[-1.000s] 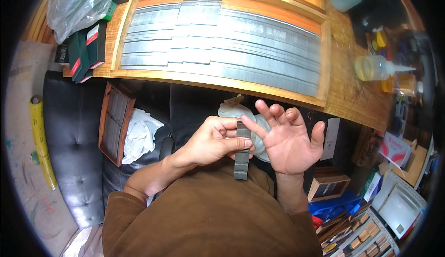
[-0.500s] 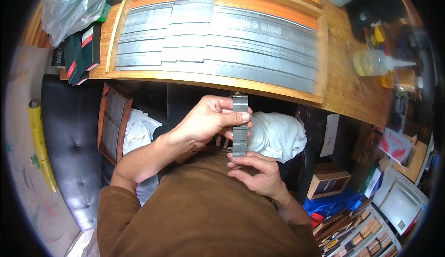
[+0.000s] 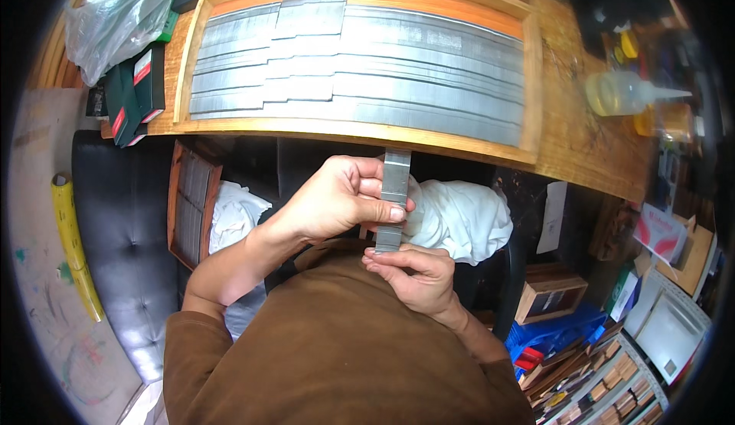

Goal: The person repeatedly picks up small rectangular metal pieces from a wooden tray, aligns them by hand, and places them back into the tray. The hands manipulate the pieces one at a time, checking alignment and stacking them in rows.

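A narrow stack of thin grey metal pieces (image 3: 396, 174) stands in front of my body, its upper end close to the table's front edge. My left hand (image 3: 337, 199) grips it near the middle, thumb across the front and fingers behind. At the lower end, my right hand (image 3: 419, 278) pinches the stack between thumb and bent fingers. Beyond the hands, a shallow wooden tray (image 3: 321, 129) holds rows of similar grey metal pieces (image 3: 436, 80), overlapping in uneven steps.
Dark green boxes (image 3: 149, 80) and a plastic bag (image 3: 115, 19) are at the table's left. A squeeze bottle (image 3: 615, 93) lies at the right. White cloth (image 3: 459, 218) sits behind my hands. A wooden-framed tray (image 3: 191, 203) rests on the black padded seat (image 3: 119, 233).
The stack's upper end has risen toward the table edge, and its lower end has shifted left. My right hand has moved slightly left and up with it; my left hand keeps its grip.
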A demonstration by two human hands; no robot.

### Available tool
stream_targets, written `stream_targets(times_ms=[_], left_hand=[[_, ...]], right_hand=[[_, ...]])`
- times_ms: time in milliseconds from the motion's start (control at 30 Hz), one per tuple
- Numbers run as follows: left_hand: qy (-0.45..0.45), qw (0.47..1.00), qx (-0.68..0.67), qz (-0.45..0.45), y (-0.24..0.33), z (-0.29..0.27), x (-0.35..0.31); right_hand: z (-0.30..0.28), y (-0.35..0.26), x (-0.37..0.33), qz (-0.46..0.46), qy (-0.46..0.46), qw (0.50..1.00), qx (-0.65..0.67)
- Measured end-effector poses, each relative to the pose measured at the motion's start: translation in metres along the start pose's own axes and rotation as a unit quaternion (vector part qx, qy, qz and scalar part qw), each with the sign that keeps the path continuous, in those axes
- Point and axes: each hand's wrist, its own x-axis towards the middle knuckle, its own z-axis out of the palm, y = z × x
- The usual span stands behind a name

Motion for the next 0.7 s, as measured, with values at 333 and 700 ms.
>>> stream_targets(times_ms=[333,700], left_hand=[[-0.002,1.000,0.011,-0.009,-0.016,0.002,0.000],[0.123,0.992,0.034,0.013,-0.050,-0.038,-0.001]], right_hand=[[-0.004,-0.004,0.005,0.056,-0.060,0.996,-0.021],[-0.050,0.040,0.067,0.092,0.033,0.886,-0.454]])
